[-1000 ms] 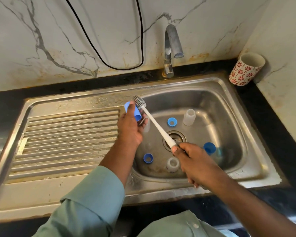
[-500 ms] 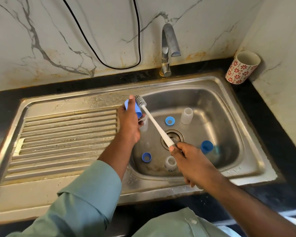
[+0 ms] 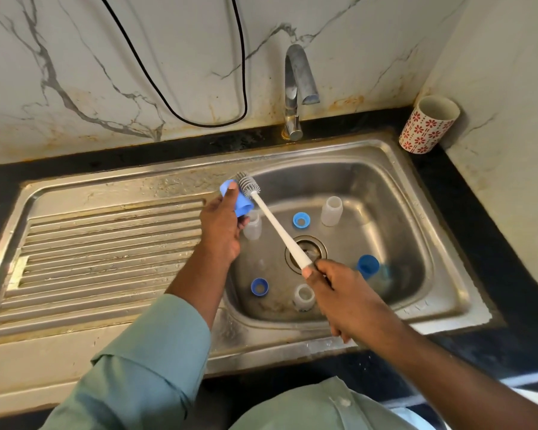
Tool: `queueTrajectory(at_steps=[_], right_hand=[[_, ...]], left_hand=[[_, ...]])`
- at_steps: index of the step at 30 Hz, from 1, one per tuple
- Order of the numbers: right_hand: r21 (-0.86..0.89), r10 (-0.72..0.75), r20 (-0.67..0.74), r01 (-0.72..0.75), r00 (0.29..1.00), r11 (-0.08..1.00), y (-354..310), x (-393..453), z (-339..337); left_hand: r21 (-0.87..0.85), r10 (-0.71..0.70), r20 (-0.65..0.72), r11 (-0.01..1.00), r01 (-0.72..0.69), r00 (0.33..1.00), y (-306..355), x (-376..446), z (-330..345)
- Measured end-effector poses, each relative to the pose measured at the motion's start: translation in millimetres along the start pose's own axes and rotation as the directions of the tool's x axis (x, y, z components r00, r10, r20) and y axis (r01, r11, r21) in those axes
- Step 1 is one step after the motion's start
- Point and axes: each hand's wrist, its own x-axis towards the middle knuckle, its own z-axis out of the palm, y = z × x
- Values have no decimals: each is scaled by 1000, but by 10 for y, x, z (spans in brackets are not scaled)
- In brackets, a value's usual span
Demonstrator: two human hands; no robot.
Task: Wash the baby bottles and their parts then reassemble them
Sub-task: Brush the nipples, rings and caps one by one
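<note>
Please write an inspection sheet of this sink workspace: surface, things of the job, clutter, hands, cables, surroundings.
Surface: steel sink with a ribbed drainboard on the left; rust stains near the rim.
Job's things: blue cap in the left hand; bottle brush with its head beside that cap; in the basin, clear bottles, blue rings, and a capped bottle on its side.
Clutter: nothing seen.
Hands: left hand grips the cap; right hand grips the brush handle.
Cables: black cable hangs in a loop on the wall.
Surroundings: tap, no water seen running; flowered cup in the corner; stained marble wall.
</note>
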Motion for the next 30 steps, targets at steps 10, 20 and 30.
queueTrajectory(at_steps=[10, 20, 30], right_hand=[[-79, -71, 13, 72, 997, 994, -44, -9, 67], [76, -3, 22, 1, 1000, 997, -101, 28, 77], [87, -18, 1, 18, 1000, 996, -78, 35, 2]], left_hand=[[-83, -79, -31, 994, 77, 996, 60, -32, 16], [-232, -58, 4, 971, 57, 998, 121, -83, 14], [-204, -88, 89, 973, 104, 992, 177, -89, -53]])
